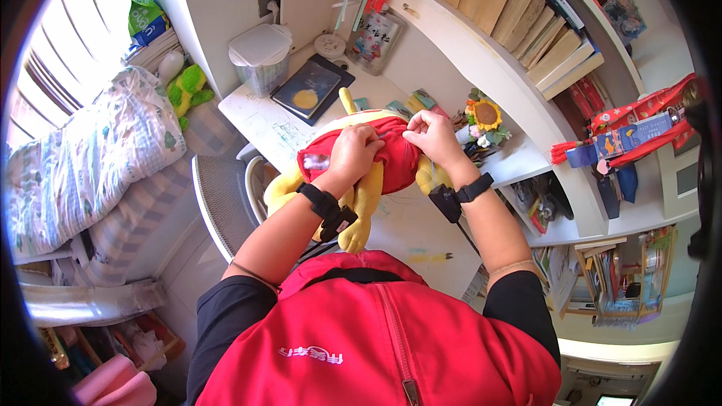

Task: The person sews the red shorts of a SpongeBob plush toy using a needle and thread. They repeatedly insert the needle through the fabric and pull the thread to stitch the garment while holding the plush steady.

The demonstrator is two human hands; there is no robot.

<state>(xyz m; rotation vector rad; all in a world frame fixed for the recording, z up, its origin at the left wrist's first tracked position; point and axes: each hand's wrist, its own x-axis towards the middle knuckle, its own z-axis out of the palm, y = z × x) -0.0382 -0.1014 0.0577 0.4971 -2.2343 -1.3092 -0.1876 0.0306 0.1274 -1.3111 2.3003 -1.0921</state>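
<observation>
A plush toy with yellow limbs and a red cloth body lies over the near part of the white desk. Whitish stuffing shows through a gap at the left end of the red cloth. My left hand rests on top of the body, its fingers gripping the cloth. To the right of it, the thumb and forefinger of my right hand are pinched together at the cloth's upper edge. Anything finer between those fingertips is too small to make out. Both wrists wear black straps with small devices.
A mesh-backed chair stands left of the desk. Behind the toy are a dark notebook, a lidded plastic bin and a sunflower bouquet. Book-filled shelves curve along the right; a bed lies left.
</observation>
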